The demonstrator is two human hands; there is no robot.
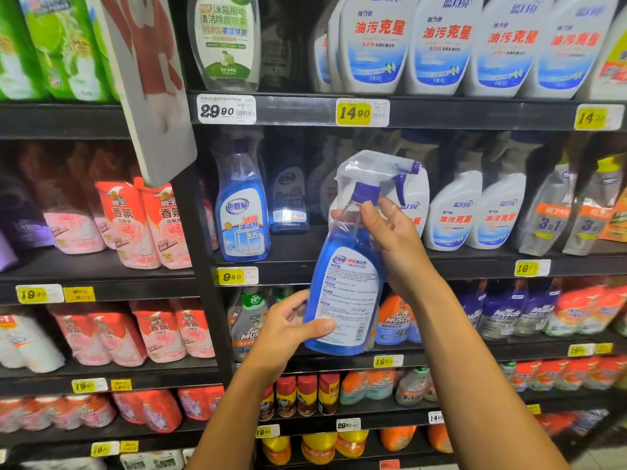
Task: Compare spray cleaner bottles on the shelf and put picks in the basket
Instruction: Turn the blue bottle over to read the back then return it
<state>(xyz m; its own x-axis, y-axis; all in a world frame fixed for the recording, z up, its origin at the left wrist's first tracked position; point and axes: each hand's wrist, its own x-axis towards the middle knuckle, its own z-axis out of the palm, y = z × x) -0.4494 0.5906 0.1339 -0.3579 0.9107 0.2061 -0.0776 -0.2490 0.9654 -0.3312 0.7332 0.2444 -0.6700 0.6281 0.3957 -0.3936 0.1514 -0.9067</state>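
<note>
Person holds a blue spray bottle (344, 293) up in front of the shelves, back label facing them, tilted slightly, trigger head wrapped in clear plastic. Left hand (288, 329) cups the bottom edge — thumb pressed on the label, fingers behind. Right hand (393, 239) grips the neck just under the purple collar, fingers wrapped round. A matching blue bottle (242, 218) stands on the middle shelf (475, 262) to the left, above a 9.90 price tag (232, 276). No basket in view.
</note>
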